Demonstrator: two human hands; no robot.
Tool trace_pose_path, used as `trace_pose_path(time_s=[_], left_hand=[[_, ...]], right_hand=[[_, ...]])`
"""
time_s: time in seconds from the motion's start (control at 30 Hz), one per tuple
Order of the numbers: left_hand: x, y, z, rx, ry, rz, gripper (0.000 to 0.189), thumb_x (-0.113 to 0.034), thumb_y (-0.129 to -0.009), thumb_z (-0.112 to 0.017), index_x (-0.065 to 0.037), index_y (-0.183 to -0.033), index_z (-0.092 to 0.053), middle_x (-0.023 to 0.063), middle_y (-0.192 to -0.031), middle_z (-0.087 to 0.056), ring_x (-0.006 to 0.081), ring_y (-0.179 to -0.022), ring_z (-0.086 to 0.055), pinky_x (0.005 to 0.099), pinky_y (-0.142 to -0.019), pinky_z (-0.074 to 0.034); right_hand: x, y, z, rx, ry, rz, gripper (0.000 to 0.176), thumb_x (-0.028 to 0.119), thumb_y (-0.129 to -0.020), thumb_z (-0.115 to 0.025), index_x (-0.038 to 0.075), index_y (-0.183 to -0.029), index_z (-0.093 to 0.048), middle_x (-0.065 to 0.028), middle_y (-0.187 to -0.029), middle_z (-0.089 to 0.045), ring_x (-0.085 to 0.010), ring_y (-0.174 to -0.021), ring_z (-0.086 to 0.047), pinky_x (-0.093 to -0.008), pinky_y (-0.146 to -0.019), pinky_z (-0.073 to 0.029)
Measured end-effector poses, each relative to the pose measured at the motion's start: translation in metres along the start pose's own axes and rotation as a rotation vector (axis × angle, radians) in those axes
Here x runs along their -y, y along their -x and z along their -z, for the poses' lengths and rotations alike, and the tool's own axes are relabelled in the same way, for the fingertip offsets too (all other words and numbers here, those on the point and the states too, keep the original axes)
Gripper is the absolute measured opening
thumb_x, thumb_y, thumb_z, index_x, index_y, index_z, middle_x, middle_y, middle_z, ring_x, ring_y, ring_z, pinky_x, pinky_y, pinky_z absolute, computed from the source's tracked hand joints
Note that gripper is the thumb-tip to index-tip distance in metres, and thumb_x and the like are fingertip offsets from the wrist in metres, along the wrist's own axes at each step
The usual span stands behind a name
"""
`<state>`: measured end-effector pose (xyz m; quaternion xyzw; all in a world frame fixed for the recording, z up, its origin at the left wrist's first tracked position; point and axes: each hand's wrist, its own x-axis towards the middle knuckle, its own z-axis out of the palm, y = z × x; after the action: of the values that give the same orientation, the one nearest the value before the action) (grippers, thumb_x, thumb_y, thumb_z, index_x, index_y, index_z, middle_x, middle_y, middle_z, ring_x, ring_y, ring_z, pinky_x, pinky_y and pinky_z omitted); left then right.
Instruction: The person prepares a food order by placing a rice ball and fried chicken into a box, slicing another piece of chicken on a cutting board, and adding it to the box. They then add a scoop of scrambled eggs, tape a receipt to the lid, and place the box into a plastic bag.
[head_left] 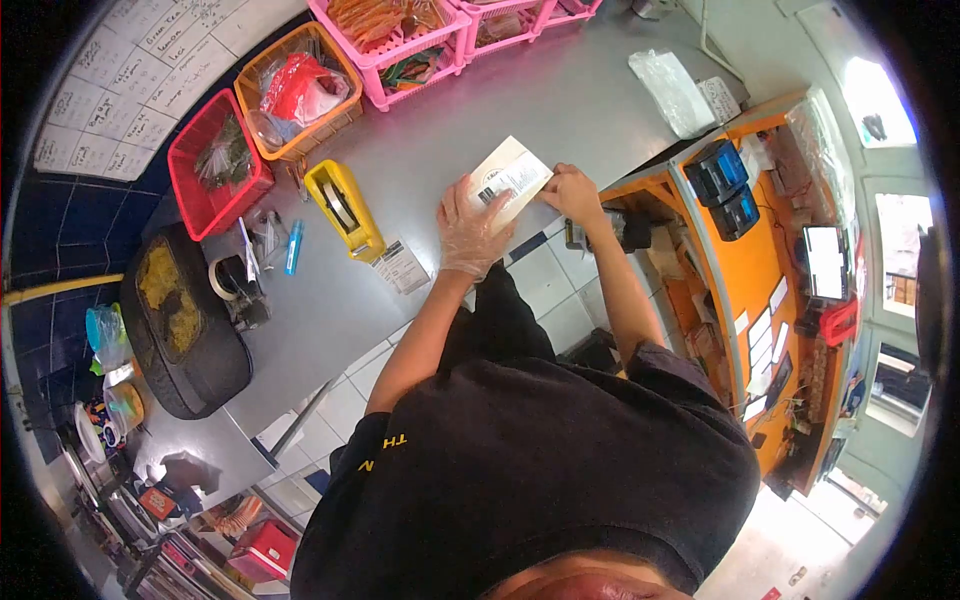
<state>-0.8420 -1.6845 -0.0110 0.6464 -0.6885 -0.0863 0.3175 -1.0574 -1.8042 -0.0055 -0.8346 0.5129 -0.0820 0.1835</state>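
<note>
A white box (pixel 527 164) with a printed label and barcode is held tilted over the front edge of the metal counter. My left hand (pixel 468 225), in a clear plastic glove, is closed around the box's left side, thumb across its face. At the box's right corner is my right hand (pixel 573 194), its fingers pinched together against the edge; what exactly lies between the fingertips is hidden. Just left of my left hand, a printed paper slip (pixel 401 267) lies by the yellow tape dispenser (pixel 345 210).
Along the back of the steel counter (pixel 440 135) stand a red basket (pixel 215 165), an orange basket (pixel 310 90) and pink baskets (pixel 415 60). A dark bag (pixel 190 330) sits at left. To the right are clear plastic bags (pixel 672 92) and an orange desk (pixel 735 290).
</note>
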Motion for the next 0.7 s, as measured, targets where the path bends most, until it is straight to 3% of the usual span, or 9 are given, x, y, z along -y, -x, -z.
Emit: trace_pose_path(time_s=[0.27, 0.37, 0.43, 0.47, 0.53, 0.6, 0.63, 0.7], left_hand=[[-0.001, -0.001, 0.002, -0.031, 0.014, -0.016, 0.055, -0.040, -0.073, -0.079, -0.034, -0.126, -0.067, 0.0181, -0.145, -0.036, 0.0401, -0.134, -0.035, 0.0581, -0.107, -0.032], [-0.001, -0.001, 0.001, -0.030, 0.015, 0.015, 0.054, -0.040, -0.073, -0.078, -0.032, -0.126, -0.067, 0.0185, -0.144, -0.037, 0.0399, -0.133, -0.036, 0.0580, -0.106, -0.033], [0.008, 0.001, -0.005, -0.109, 0.021, -0.088, 0.056, -0.041, -0.074, -0.080, -0.027, -0.126, -0.067, 0.0209, -0.142, -0.037, 0.0425, -0.132, -0.037, 0.0576, -0.106, -0.034], [0.009, 0.004, 0.001, -0.120, -0.015, -0.043, 0.056, -0.041, -0.074, -0.080, -0.027, -0.126, -0.067, 0.0209, -0.142, -0.037, 0.0425, -0.132, -0.037, 0.0576, -0.106, -0.034], [0.004, 0.001, 0.010, -0.052, -0.033, -0.042, 0.055, -0.042, -0.075, -0.079, -0.025, -0.126, -0.068, 0.0213, -0.144, -0.036, 0.0424, -0.133, -0.036, 0.0575, -0.106, -0.034], [0.019, 0.010, -0.015, -0.132, 0.026, -0.058, 0.054, -0.043, -0.076, -0.078, -0.025, -0.126, -0.068, 0.0209, -0.144, -0.036, 0.0420, -0.134, -0.035, 0.0572, -0.106, -0.034], [0.020, 0.009, -0.013, -0.205, 0.108, -0.102, 0.054, -0.043, -0.076, -0.078, -0.026, -0.126, -0.068, 0.0204, -0.145, -0.036, 0.0416, -0.134, -0.035, 0.0570, -0.106, -0.034], [0.009, 0.005, 0.008, -0.131, 0.075, -0.061, 0.054, -0.043, -0.076, -0.078, -0.026, -0.126, -0.068, 0.0202, -0.145, -0.036, 0.0411, -0.134, -0.035, 0.0566, -0.106, -0.034]], right_hand=[[0.005, 0.000, 0.015, 0.012, 0.156, -0.100, 0.031, 0.044, -0.076, -0.078, 0.012, -0.077, -0.075, -0.0068, -0.094, -0.066, -0.0279, -0.100, -0.065, -0.0435, -0.081, -0.056], [0.011, 0.010, 0.037, -0.068, 0.190, -0.118, 0.028, 0.037, -0.080, -0.075, 0.009, -0.078, -0.071, -0.0093, -0.092, -0.066, -0.0306, -0.097, -0.065, -0.0441, -0.082, -0.056], [0.044, 0.002, 0.052, -0.290, 0.008, -0.123, 0.023, 0.028, -0.086, -0.071, 0.006, -0.091, -0.073, -0.0135, -0.093, -0.070, -0.0326, -0.095, -0.067, -0.0429, -0.083, -0.055], [0.075, -0.003, 0.051, -0.260, -0.016, -0.078, 0.023, 0.028, -0.086, -0.071, 0.006, -0.091, -0.073, -0.0135, -0.093, -0.070, -0.0326, -0.095, -0.067, -0.0429, -0.083, -0.055], [0.150, -0.010, 0.039, -0.174, -0.535, -0.031, 0.025, 0.024, -0.090, -0.067, 0.003, -0.104, -0.072, -0.0178, -0.099, -0.072, -0.0328, -0.094, -0.070, -0.0412, -0.084, -0.054], [0.211, -0.017, -0.011, -0.055, -0.714, 0.017, 0.031, 0.025, -0.093, -0.064, 0.002, -0.112, -0.072, -0.0205, -0.104, -0.073, -0.0309, -0.093, -0.072, -0.0396, -0.083, -0.054], [0.237, -0.019, -0.033, -0.029, -0.669, 0.074, 0.038, 0.033, -0.093, -0.065, -0.001, -0.109, -0.072, -0.0222, -0.099, -0.073, -0.0306, -0.086, -0.072, -0.0407, -0.079, -0.055], [0.276, -0.038, -0.066, 0.299, -0.814, -0.098, 0.048, 0.042, -0.091, -0.066, -0.003, -0.105, -0.073, -0.0215, -0.092, -0.073, -0.0305, -0.084, -0.073, -0.0413, -0.077, -0.056]])
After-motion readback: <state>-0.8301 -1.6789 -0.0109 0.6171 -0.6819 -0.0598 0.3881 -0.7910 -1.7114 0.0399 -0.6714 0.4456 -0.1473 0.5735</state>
